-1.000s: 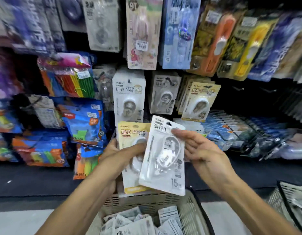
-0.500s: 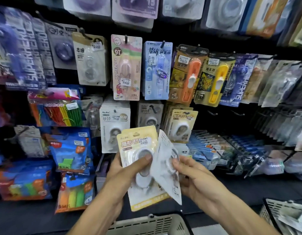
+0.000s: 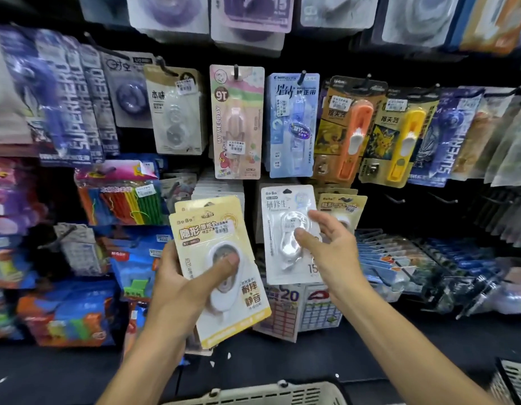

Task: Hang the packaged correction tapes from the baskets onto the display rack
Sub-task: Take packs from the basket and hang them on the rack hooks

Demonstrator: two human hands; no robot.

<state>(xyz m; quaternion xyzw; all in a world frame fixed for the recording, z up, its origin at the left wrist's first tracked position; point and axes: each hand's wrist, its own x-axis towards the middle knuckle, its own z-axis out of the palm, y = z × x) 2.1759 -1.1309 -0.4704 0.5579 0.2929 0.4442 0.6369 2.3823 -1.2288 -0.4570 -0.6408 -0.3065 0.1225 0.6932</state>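
My left hand (image 3: 177,290) grips a small stack of yellow-carded correction tape packs (image 3: 209,226), with the thumb across the front blister. My right hand (image 3: 333,252) holds a white correction tape pack (image 3: 282,217) up against the display rack (image 3: 399,68). Its thumb lies on the clear blister and its fingers are at the pack's right edge. The white pack stands upright in the middle row, just left of hanging yellow packs (image 3: 341,204) of the same brand. I cannot see the hook behind the white pack's top.
A beige basket rim (image 3: 268,390) shows at the bottom edge below my arms, and a second basket's corner (image 3: 513,375) at the lower right. Rows of hanging stationery packs fill the rack above and on both sides. Bare hooks (image 3: 395,198) stick out to the right.
My right hand has carried the white pack up and forward from beside the yellow stack to the rack's middle row. My view has tilted up, so less of the basket shows.
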